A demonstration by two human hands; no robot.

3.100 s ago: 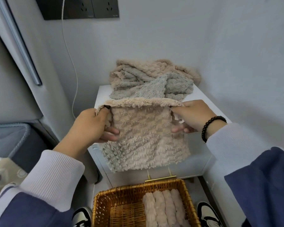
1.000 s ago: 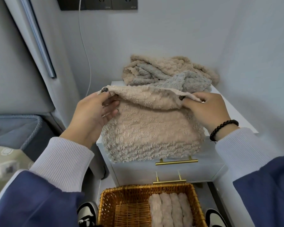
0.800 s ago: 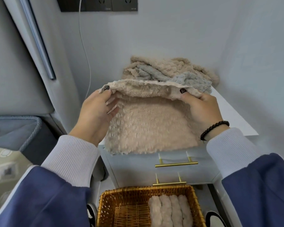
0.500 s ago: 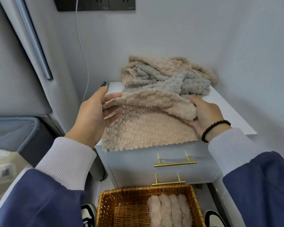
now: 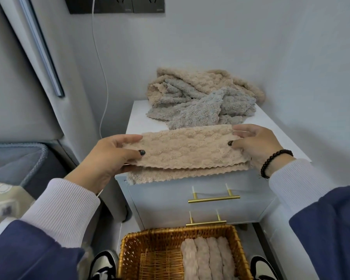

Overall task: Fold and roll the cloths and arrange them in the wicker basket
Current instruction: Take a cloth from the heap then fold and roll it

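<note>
As the left hand (image 5: 111, 156) and right hand (image 5: 255, 142) pinch opposite ends of a folded beige cloth (image 5: 186, 154) on the white cabinet (image 5: 135, 120), squared edges and a tight roll should suit the wicker basket (image 5: 133, 251) below.
</note>
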